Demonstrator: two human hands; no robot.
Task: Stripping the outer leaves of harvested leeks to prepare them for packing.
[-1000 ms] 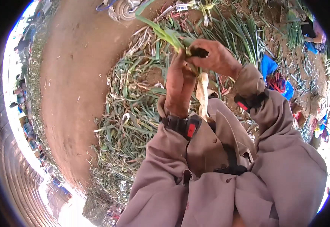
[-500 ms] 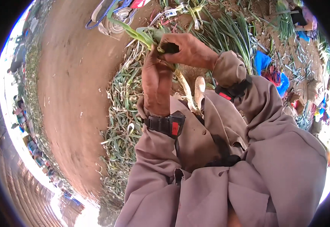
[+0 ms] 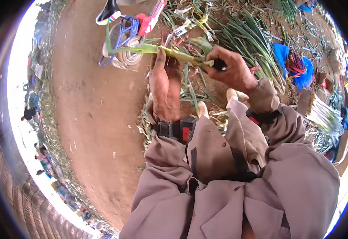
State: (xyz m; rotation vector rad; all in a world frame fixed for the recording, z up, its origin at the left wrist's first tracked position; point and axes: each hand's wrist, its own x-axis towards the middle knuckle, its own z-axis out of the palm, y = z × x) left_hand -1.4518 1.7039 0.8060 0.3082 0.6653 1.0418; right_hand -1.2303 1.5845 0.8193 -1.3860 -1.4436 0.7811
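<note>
A green onion (image 3: 182,55) lies across both my hands, roughly level, its green leaves reaching out to the left. My left hand (image 3: 166,87) is closed on it, the thumb pressed along the stalk. At the right end, my right hand (image 3: 235,68) pinches the stalk or a peeled outer layer; its curled fingers hide exactly which. A pale green leaf (image 3: 201,44) sticks up just left of the right hand's fingers.
A pile of green onions (image 3: 249,40) lies on the ground to the right. Beyond are a blue plastic bag (image 3: 302,79) with red ties and a bundle of trimmed white stalks (image 3: 321,113). At the top left stand a blue-framed scale (image 3: 132,53) and someone's dark shoe (image 3: 109,12).
My right hand has moved right, away from my left hand. The green onion now stretches between them, turned more level. The head view has shifted, bringing the shoe and stalk bundle into sight.
</note>
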